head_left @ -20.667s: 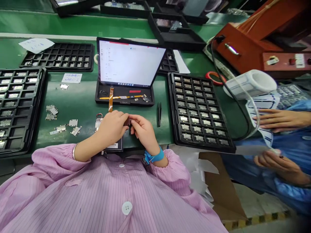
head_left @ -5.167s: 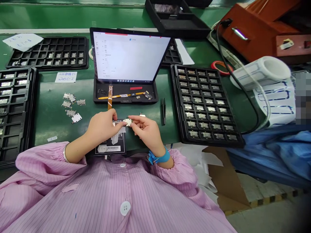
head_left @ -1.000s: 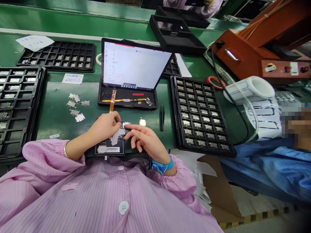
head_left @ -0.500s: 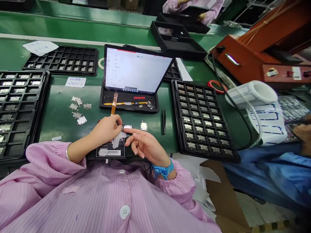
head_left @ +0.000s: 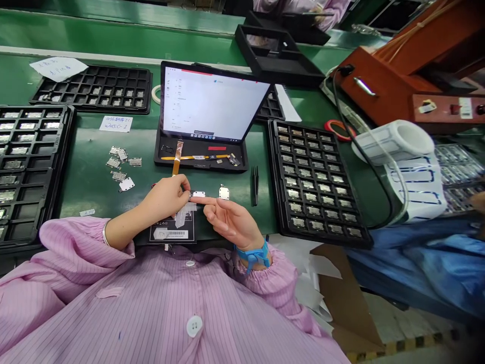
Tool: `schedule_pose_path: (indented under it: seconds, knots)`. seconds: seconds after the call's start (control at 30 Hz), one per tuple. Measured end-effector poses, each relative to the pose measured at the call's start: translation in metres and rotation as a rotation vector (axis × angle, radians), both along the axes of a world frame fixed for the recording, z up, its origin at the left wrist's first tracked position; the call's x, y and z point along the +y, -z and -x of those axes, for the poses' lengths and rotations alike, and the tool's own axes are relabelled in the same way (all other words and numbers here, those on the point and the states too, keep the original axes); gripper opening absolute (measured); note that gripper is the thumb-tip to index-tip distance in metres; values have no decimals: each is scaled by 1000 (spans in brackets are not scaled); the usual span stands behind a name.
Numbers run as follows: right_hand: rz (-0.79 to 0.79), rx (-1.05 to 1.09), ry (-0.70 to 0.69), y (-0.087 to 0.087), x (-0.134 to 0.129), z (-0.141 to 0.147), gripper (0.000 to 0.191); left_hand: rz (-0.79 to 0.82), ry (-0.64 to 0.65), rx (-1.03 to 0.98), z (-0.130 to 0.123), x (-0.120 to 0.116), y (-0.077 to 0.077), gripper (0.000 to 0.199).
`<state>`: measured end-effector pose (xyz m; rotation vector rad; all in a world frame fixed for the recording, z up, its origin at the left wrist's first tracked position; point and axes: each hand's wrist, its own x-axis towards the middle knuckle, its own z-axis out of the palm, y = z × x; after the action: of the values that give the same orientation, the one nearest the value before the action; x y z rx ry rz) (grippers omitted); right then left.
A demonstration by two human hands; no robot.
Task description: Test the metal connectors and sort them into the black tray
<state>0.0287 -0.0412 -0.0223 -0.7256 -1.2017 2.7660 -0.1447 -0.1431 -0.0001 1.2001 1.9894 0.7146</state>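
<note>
My left hand (head_left: 168, 196) is closed, thumb and index pinched at the edge of a small silvery circuit board (head_left: 198, 194); what lies between them is too small to make out. My right hand (head_left: 233, 222), in a blue wrist strap (head_left: 254, 256), holds nothing. Its index finger stretches to the board's lower edge by the left fingertips, the other fingers loosely bent. Below them is a flat black pack (head_left: 178, 235) with a barcode label and strips of clear tape (head_left: 183, 216). An orange flex cable (head_left: 177, 157) runs from my left hand towards the lit screen (head_left: 212, 103).
Another board (head_left: 224, 192) and black tweezers (head_left: 255, 186) lie to the right. Several small metal-covered boards (head_left: 120, 163) lie loose at left. Black compartment trays stand left (head_left: 56, 172) and right (head_left: 278, 212). A label roll (head_left: 394, 141) sits by an orange-red machine (head_left: 379, 86).
My right hand has moved slightly right, its index finger straighter and still reaching the board. My left hand keeps its pinch. The whole view has shifted slightly upward.
</note>
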Motion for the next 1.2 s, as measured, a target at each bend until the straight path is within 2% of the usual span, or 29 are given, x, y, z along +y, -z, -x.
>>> schedule_pose_path:
  seconds: [0.1, 0.23, 0.33, 0.37, 0.4, 0.5, 0.67, 0.83, 0.93, 0.97, 1.03, 1.13, 1.2]
  knots:
    - [-185, -43, 89, -3, -3, 2, 37, 1, 1, -2, 0, 0, 0, 2]
    - [-360, -100, 54, -6, -10, 5, 41, 2, -3, -1, 1, 0, 1, 2]
    - [-635, -144, 190, -5, -14, 8, 34, 13, -7, -7, 1, -1, 1, 2]
    - [-673, -159, 183, -6, -15, 9, 32, 12, -8, -9, 1, -1, 1, 2]
    - [-656, -170, 136, -6, -15, 10, 31, 13, -10, -10, 1, -1, 1, 2]
    - [-419, -169, -28, -10, -15, 11, 40, 22, -17, -15, 0, 0, 2, 3]
    - [-148, -81, -40, -14, -10, 7, 38, 26, -15, -1, 1, 0, 2, 4]
    - [-114, -55, 4, -13, -10, 4, 36, 21, -16, -20, 1, 0, 2, 5]
    - [-124, -51, -78, -13, -11, 4, 39, 25, -20, -7, 1, 0, 2, 4]
    - [-171, -61, -90, -13, -11, 5, 40, 24, -20, -7, 1, 0, 2, 3]
    - [-395, -108, -24, -10, -11, 7, 41, 19, -15, -18, 1, 0, 2, 3]
    - [-973, -191, 127, -3, -11, 9, 33, 9, -2, -40, 2, 1, 3, 2]
    - [-1351, -222, 127, 1, -9, 10, 30, 12, -12, -46, 2, 1, 3, 2]
